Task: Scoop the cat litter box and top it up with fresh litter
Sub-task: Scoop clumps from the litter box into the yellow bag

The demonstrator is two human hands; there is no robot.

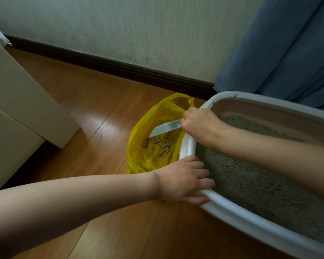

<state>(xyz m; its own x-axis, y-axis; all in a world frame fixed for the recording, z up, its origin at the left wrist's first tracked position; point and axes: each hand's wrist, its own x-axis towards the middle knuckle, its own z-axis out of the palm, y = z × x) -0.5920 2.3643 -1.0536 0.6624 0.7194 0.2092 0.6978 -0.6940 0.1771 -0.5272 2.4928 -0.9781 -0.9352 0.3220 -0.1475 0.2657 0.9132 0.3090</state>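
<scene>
My left hand (183,181) grips the litter box (232,212) rim at its near corner. Just beyond that corner, my right hand (198,124) clasps the scoop (165,128), pointing away from the box into the yellow bag (153,146).

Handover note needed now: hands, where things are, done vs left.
Left hand: grips the near rim of the litter box, steadying it.
Right hand: grip closed on the scoop, held over the open yellow bag; bag edge seems pinched in the same grip.
Bag sits on the floor against the box's left end, with clumps inside.
Done: at least one scoop dumped.
Left: check the grey litter for more clumps, then top up. No fresh litter supply in view.
</scene>
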